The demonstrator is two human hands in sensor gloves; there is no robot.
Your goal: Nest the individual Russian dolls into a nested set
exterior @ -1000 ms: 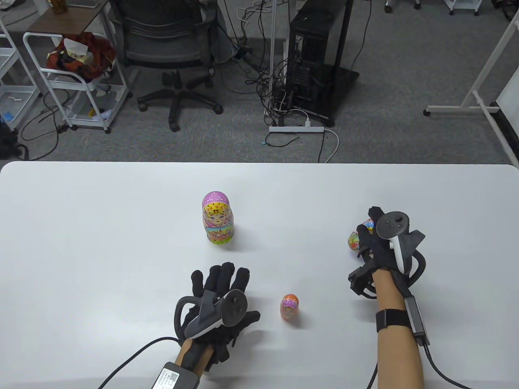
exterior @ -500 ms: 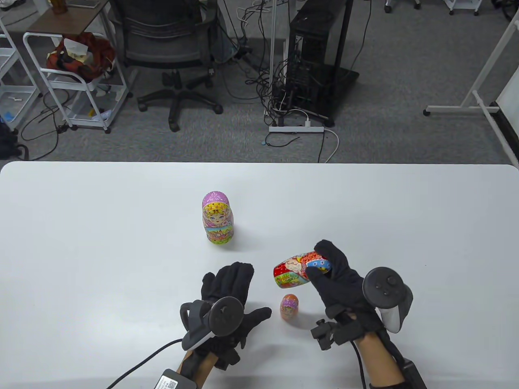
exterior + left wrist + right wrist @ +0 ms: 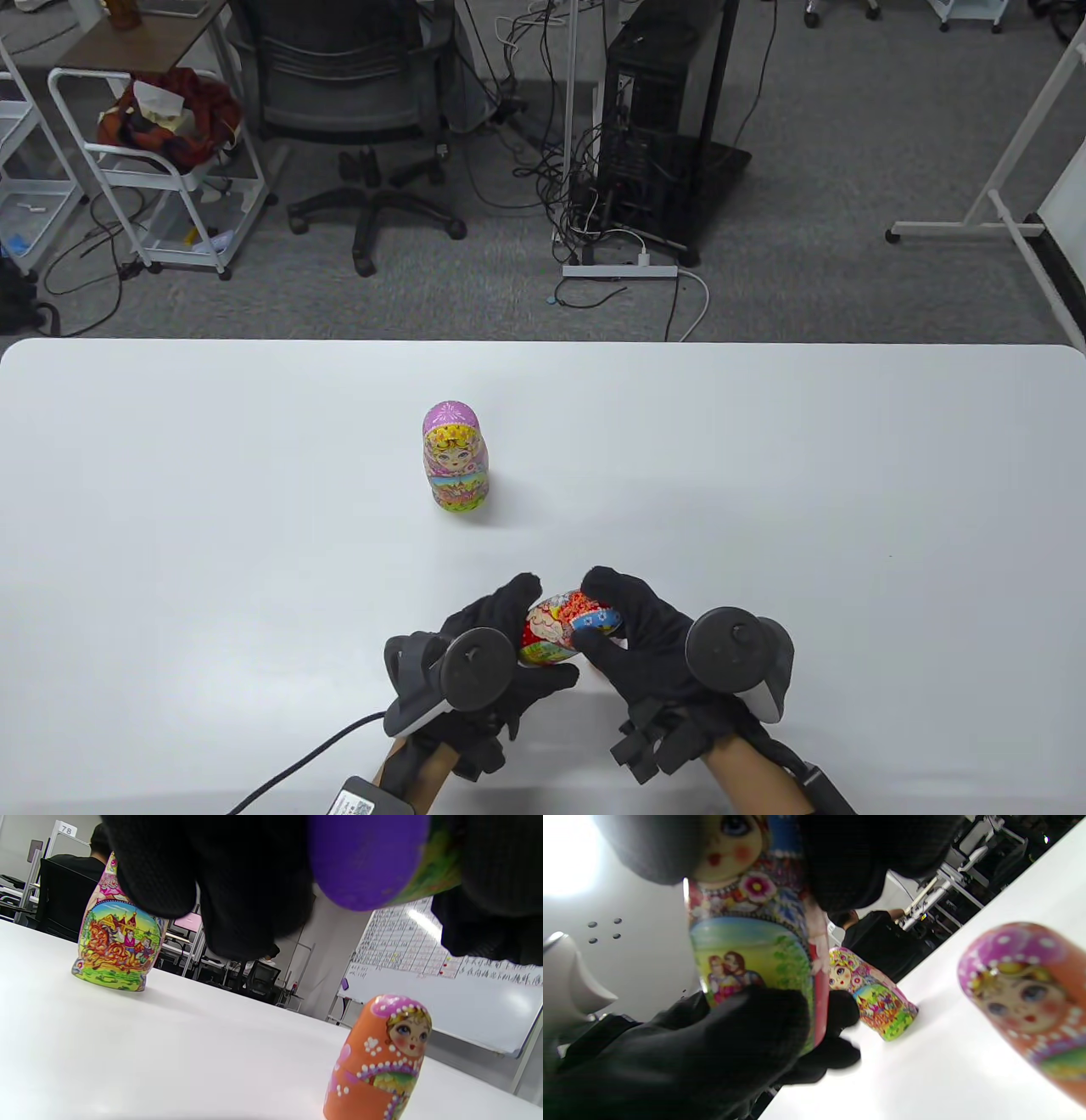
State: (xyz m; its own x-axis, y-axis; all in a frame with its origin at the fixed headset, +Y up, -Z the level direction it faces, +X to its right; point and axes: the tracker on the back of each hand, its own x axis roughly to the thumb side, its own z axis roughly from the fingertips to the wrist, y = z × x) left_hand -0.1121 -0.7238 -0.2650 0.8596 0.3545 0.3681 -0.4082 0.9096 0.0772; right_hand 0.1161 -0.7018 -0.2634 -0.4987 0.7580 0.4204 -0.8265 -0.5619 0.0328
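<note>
Two gloved hands met near the front edge of the table (image 3: 170, 475), both gripping one red doll (image 3: 564, 626) held above the surface, lying roughly on its side. The left hand (image 3: 492, 662) wrapped its fingers around the doll's lower half from the left; the right hand (image 3: 662, 654) closed around its head end from the right. In the left wrist view the doll's purple base (image 3: 365, 857) showed between the dark fingers (image 3: 250, 887). The right wrist view showed its painted face and a scene of two figures on its belly (image 3: 751, 955), with gloved fingers (image 3: 865, 861) over the upper part.

A small orange doll (image 3: 379, 1060) stood upright on the table just under the hands; the table view did not show it, as the hands covered that spot. It appeared close and blurred in the right wrist view (image 3: 1026, 1001).

A pink doll (image 3: 456, 457) stood upright farther off, near the table's middle, left of the hands and well apart from them.

The table was white with rounded far corners. Beyond it lay grey carpet with an office chair (image 3: 356, 93), a white cart (image 3: 161, 170), a black computer tower (image 3: 662, 110) among tangled cables, and a power strip (image 3: 619, 271). A whiteboard (image 3: 445, 984) stood in the background of the left wrist view.
</note>
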